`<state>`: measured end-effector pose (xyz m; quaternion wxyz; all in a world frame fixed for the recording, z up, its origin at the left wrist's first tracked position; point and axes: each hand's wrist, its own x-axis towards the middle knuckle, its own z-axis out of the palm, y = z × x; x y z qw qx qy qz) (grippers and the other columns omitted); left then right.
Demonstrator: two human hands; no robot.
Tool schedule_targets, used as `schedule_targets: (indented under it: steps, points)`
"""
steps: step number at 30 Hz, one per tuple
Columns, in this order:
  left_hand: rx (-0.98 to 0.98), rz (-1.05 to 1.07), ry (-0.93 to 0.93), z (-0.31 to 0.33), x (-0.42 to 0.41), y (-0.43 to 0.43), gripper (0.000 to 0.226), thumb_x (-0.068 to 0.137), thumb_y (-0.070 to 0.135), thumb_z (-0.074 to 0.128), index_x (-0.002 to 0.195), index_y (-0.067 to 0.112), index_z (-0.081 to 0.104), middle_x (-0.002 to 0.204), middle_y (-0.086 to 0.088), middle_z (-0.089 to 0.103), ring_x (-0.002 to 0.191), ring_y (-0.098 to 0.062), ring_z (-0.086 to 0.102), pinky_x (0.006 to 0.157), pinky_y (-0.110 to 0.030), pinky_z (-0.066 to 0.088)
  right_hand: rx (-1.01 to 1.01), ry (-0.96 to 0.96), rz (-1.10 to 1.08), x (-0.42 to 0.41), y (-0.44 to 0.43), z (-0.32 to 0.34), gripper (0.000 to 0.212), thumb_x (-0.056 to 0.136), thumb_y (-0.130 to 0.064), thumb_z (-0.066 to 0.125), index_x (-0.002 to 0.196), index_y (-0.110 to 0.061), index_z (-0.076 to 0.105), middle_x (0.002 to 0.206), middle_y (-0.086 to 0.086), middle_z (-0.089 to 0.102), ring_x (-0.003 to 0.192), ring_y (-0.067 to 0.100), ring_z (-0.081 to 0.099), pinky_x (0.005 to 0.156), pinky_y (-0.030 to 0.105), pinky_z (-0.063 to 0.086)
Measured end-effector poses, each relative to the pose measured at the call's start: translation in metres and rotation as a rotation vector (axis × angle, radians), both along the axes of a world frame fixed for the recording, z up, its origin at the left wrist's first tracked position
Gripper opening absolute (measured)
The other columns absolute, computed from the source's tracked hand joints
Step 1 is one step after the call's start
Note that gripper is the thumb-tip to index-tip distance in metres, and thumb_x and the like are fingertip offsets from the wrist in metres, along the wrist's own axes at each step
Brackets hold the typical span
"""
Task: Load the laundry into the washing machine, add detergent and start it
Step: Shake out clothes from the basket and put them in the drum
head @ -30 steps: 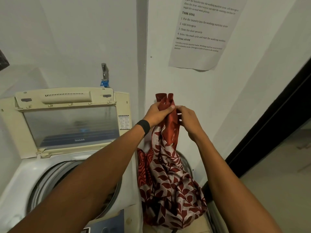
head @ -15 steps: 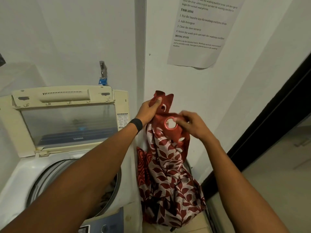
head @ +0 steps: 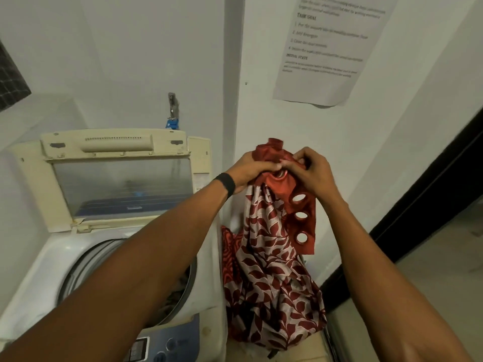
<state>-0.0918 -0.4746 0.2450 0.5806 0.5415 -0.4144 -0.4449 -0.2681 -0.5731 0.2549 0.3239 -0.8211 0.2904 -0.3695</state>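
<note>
A red curtain (head: pixel 271 259) with a white leaf print and round eyelets hangs to the right of the washing machine (head: pixel 34 278). My left hand (head: pixel 251 169) and my right hand (head: pixel 312 173) both grip its red top band, close together, at chest height by the wall. The cloth's lower part bunches near the floor. The top-loading machine stands at the left with its lid (head: pixel 122 178) raised and its drum (head: pixel 180 288) open; dark laundry shows inside. My left forearm hides most of the drum. No detergent is visible.
A tap (head: pixel 173 108) sticks out of the wall behind the machine. A printed sheet (head: pixel 326 48) hangs on the white wall at top right. A dark door frame (head: pixel 428 205) runs down the right. The control panel (head: pixel 167 346) sits at the machine's front edge.
My right hand has come back up to meet the left at the curtain's top band. More of the eyelet strip now hangs folded down on the right side.
</note>
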Motion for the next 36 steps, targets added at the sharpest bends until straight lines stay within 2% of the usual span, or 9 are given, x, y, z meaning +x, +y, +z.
schedule_targets:
  steps: [4, 10, 13, 18, 20, 24, 27, 31, 36]
  points:
    - [0.043, 0.103, 0.028, 0.004, 0.000, -0.005, 0.033, 0.086, 0.016, 0.080, 0.117, 0.008, 0.072, 0.115, -0.018, 0.075, 0.102, -0.029, 0.074, 0.100, -0.042, 0.057, 0.197, -0.088, -0.023, -0.010, 0.008, -0.015, 0.032, 0.095, -0.052, 0.067, 0.099, -0.022, 0.060, 0.081, 0.004, 0.065, 0.071, 0.011, 0.058, 0.068, 0.031, 0.049]
    - [0.112, 0.210, 0.006, 0.008, 0.005, -0.006, 0.050, 0.065, 0.030, 0.083, 0.109, 0.008, 0.074, 0.106, -0.017, 0.077, 0.096, -0.031, 0.076, 0.095, -0.042, 0.060, 0.335, 0.435, 0.073, -0.034, 0.000, -0.058, 0.023, 0.097, -0.024, 0.067, 0.119, -0.017, 0.062, 0.111, 0.008, 0.073, 0.099, 0.028, 0.071, 0.088, 0.042, 0.058]
    - [0.120, 0.215, 0.013, 0.009, 0.004, -0.008, 0.048, 0.066, 0.028, 0.081, 0.108, 0.008, 0.074, 0.105, -0.017, 0.077, 0.093, -0.030, 0.075, 0.094, -0.045, 0.060, 0.363, 0.294, 0.025, -0.034, 0.005, -0.047, 0.022, 0.097, -0.027, 0.069, 0.112, -0.010, 0.067, 0.098, 0.011, 0.074, 0.089, 0.033, 0.071, 0.085, 0.046, 0.058]
    - [0.132, 0.185, -0.081, 0.003, -0.004, -0.011, 0.044, 0.079, 0.029, 0.085, 0.118, 0.014, 0.073, 0.112, -0.010, 0.077, 0.103, -0.026, 0.074, 0.099, -0.043, 0.058, 0.198, 0.023, -0.204, -0.012, -0.003, 0.013, 0.020, 0.080, -0.030, 0.074, 0.077, -0.013, 0.062, 0.074, 0.008, 0.072, 0.066, 0.019, 0.069, 0.068, 0.043, 0.056]
    - [0.086, 0.224, -0.091, -0.001, -0.013, -0.016, 0.037, 0.087, 0.029, 0.082, 0.120, 0.015, 0.072, 0.115, -0.009, 0.076, 0.107, -0.024, 0.073, 0.102, -0.041, 0.056, 0.129, 0.075, -0.316, 0.001, -0.004, 0.029, 0.026, 0.073, -0.036, 0.070, 0.080, -0.013, 0.059, 0.080, 0.010, 0.072, 0.076, 0.030, 0.069, 0.070, 0.042, 0.056]
    - [0.016, 0.507, -0.095, -0.004, -0.025, -0.024, 0.026, 0.091, 0.024, 0.077, 0.114, 0.015, 0.069, 0.109, -0.005, 0.074, 0.103, -0.024, 0.071, 0.099, -0.041, 0.056, 0.073, 0.199, -0.513, 0.017, 0.013, 0.028, 0.026, 0.087, -0.036, 0.062, 0.096, -0.013, 0.052, 0.095, 0.009, 0.061, 0.086, 0.031, 0.052, 0.074, 0.037, 0.039]
    - [0.078, 0.689, -0.206, -0.008, -0.018, -0.023, 0.032, 0.087, 0.031, 0.078, 0.115, 0.017, 0.069, 0.108, -0.005, 0.074, 0.105, -0.028, 0.068, 0.097, -0.043, 0.056, 0.145, 0.233, -0.478, 0.016, 0.018, 0.013, 0.028, 0.087, -0.034, 0.061, 0.102, -0.012, 0.053, 0.095, 0.008, 0.061, 0.087, 0.031, 0.054, 0.075, 0.038, 0.042]
    - [0.241, 0.813, -0.451, -0.012, -0.014, -0.014, 0.043, 0.090, 0.039, 0.074, 0.126, 0.018, 0.062, 0.113, -0.011, 0.067, 0.118, -0.033, 0.057, 0.105, -0.048, 0.047, 0.419, 0.069, -0.309, 0.017, 0.018, 0.005, 0.028, 0.074, -0.038, 0.073, 0.079, -0.012, 0.064, 0.077, 0.009, 0.073, 0.073, 0.028, 0.069, 0.077, 0.049, 0.061]
    - [0.167, 0.688, -0.469, -0.016, -0.026, -0.015, 0.046, 0.087, 0.046, 0.073, 0.125, 0.022, 0.061, 0.114, -0.009, 0.060, 0.106, -0.033, 0.063, 0.102, -0.046, 0.052, 0.612, -0.125, -0.173, 0.031, 0.031, 0.008, 0.032, 0.077, -0.028, 0.087, 0.098, -0.008, 0.071, 0.080, 0.007, 0.074, 0.065, 0.015, 0.071, 0.060, 0.031, 0.059]
